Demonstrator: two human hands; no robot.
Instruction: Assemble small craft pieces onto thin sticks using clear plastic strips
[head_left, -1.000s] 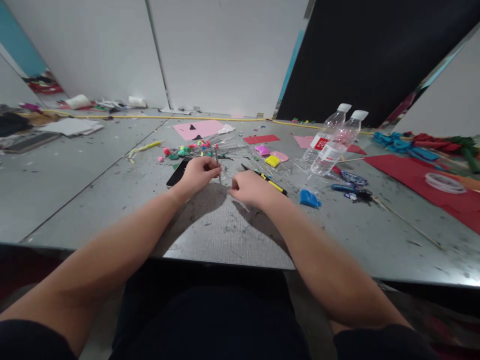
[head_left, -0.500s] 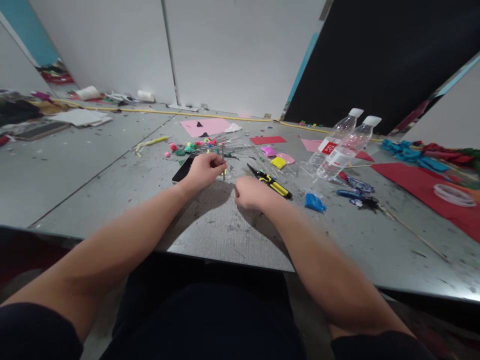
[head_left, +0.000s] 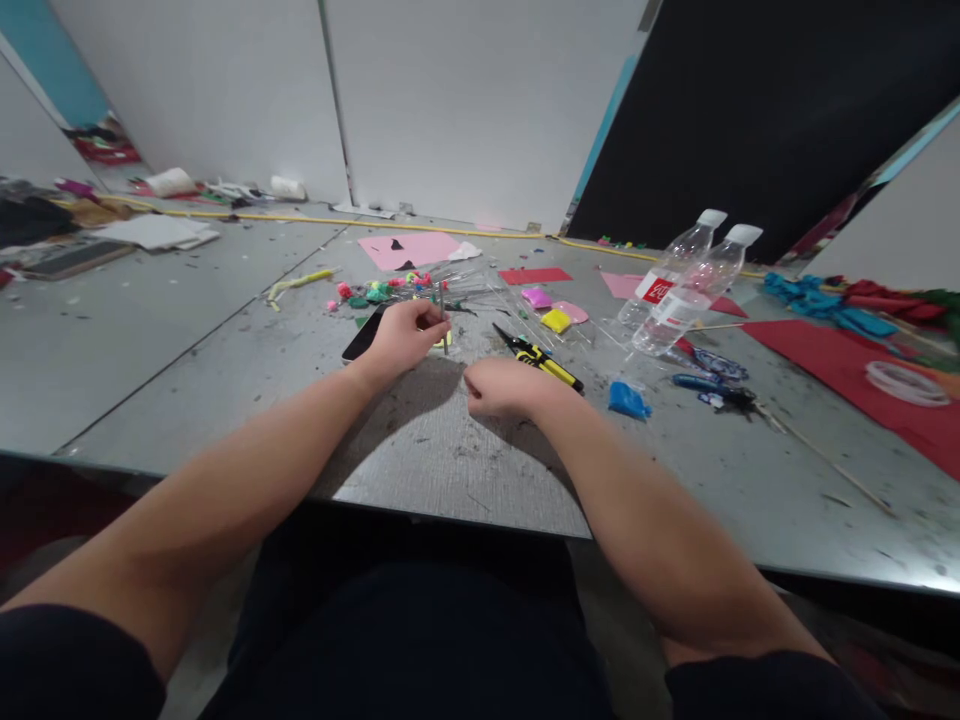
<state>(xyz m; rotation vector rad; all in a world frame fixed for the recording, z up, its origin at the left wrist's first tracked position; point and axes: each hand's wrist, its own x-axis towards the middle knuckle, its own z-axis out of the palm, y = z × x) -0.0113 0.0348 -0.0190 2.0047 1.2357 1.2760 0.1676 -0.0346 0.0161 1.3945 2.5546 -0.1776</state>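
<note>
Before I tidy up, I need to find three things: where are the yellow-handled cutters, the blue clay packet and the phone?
yellow-handled cutters (head_left: 551,369): head view, on the yellow handle.
blue clay packet (head_left: 625,400): head view, on its middle.
phone (head_left: 362,338): head view, on the dark screen beside the left hand.

The near strip of the bench (head_left: 450,470) is bare between the two forearms and out to the left edge; a hand could pass there. Ahead of the left hand (head_left: 401,335) lie a phone (head_left: 361,338), clay bits (head_left: 375,292) and clear sticks (head_left: 480,292). Just beyond the right hand (head_left: 499,385) lie cutters (head_left: 541,360). Further right, a blue lump (head_left: 624,400) and two bottles (head_left: 679,285) stand in the way.
</note>
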